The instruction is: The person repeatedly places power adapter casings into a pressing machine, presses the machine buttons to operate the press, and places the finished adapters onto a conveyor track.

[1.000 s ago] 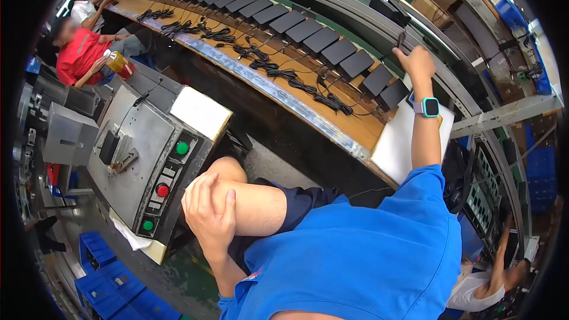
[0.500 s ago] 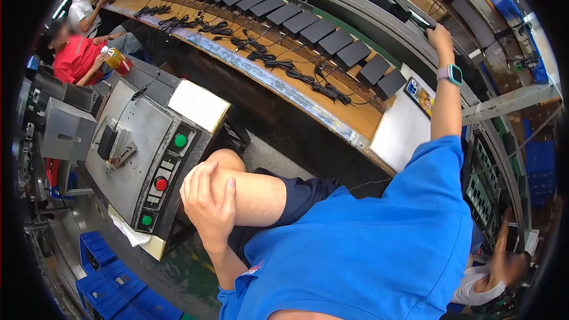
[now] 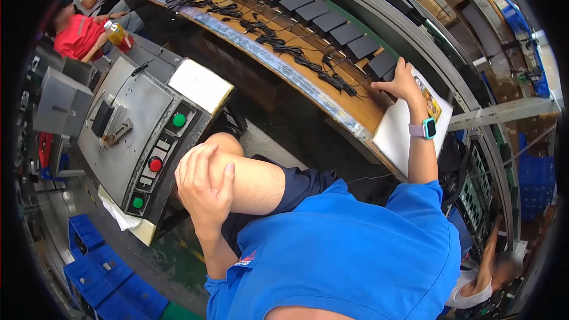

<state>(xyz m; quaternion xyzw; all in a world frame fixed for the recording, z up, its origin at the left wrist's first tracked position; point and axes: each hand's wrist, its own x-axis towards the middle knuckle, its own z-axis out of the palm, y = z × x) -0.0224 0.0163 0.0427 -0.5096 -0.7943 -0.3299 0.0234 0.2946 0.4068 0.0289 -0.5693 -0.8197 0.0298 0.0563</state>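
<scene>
My left hand (image 3: 204,186) lies flat over my bent knee (image 3: 255,184), fingers stretched out and holding nothing. At the near end of a row of flat black boxes (image 3: 347,34), my right hand (image 3: 402,85) spans the last black box (image 3: 389,73), thumb on one side and fingers on the other. The hand covers part of that box. Black cables (image 3: 332,80) run from the boxes and lie in bundles along the wooden bench (image 3: 367,115). A phone (image 3: 431,102) rests on a white pad (image 3: 398,133) beside my right wrist, which wears a watch.
To the left stands a machine (image 3: 112,142) with green and red buttons (image 3: 155,164). Blue bins (image 3: 112,272) are on the floor below it. A person in red (image 3: 77,40) holds a bottle (image 3: 118,38) at far left; another person (image 3: 480,278) is at lower right.
My right hand has come down from the rail at the back to the last black box. My left hand stays on the knee. The view has shifted slightly.
</scene>
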